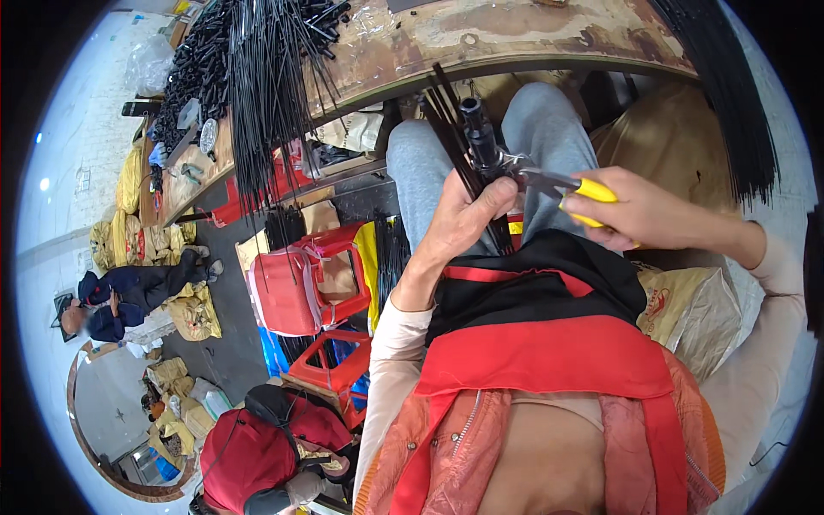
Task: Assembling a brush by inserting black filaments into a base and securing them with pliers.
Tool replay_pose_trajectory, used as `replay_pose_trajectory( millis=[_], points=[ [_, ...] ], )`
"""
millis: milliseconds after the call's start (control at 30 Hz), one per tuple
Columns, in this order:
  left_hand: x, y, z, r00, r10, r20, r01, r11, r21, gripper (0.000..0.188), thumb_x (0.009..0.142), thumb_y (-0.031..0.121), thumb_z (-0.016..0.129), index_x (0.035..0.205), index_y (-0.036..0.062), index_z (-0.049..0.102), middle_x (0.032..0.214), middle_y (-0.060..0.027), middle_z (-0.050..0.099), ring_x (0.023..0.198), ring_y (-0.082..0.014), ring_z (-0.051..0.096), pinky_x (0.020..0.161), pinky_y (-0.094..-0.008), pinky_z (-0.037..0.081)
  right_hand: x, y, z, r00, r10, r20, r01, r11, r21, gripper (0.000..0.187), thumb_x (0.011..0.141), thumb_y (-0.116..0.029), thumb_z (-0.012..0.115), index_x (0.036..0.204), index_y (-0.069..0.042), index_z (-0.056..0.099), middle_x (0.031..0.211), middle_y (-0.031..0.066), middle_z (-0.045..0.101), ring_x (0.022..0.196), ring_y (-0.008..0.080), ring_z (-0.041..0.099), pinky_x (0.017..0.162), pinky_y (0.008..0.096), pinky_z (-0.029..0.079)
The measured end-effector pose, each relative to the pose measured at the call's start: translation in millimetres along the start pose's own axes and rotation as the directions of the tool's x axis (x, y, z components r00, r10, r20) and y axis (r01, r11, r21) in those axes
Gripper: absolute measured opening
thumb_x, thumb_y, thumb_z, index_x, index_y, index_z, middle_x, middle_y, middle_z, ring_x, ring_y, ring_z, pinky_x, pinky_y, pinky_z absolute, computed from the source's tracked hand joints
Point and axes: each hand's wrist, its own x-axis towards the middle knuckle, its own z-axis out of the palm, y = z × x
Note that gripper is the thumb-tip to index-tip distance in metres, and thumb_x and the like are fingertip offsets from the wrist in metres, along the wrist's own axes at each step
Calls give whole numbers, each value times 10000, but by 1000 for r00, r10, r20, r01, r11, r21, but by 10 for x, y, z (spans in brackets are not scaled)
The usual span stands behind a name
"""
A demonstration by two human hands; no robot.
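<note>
**Hands work a rod assembly with pliers over the lap**

The left hand (463, 219) is clenched round a bundle of thin black rods (451, 129) that fan up and away from the fist, just above the grey-trousered knees; the rods meet at a black tubular hub (477, 129) right of the thumb; they look light, springy and easily bent, so the firm grasp low on the bundle, near the hub, seems the sound place to hold. Further right, the right hand (639, 210) grips yellow-handled pliers (558, 184), their nose at the hub; the smooth handles may slip. Beyond lies a worn wooden bench (515, 39).
</note>
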Motion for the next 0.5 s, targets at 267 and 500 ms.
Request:
replay_pose_trajectory(
  millis=[267, 500],
  points=[
    [57, 68, 129, 996, -21, -89, 31, 992, 121, 177, 970, 190, 586, 904, 27, 563, 710, 51, 487, 636, -53, 426, 554, -221, 363, -285, -686, -165, 972, 217, -94, -236, 858, -456, 353, 971, -383, 535, 1004, -32, 504, 605, 5, 465, 476, 87, 450, 413, 249, 374],
    [60, 32, 71, 971, -2, -241, 36, 989, 140, 143, 962, 154, 590, 1005, 36, 522, 711, 55, 468, 605, -36, 412, 522, -202, 342, 13, -412, -100, 996, 8, -84, -53, 839, -541, 331, 974, -328, 533, 1017, 0, 538, 669, 41, 536, 550, 121, 516, 509, 288, 431]
  ],
)
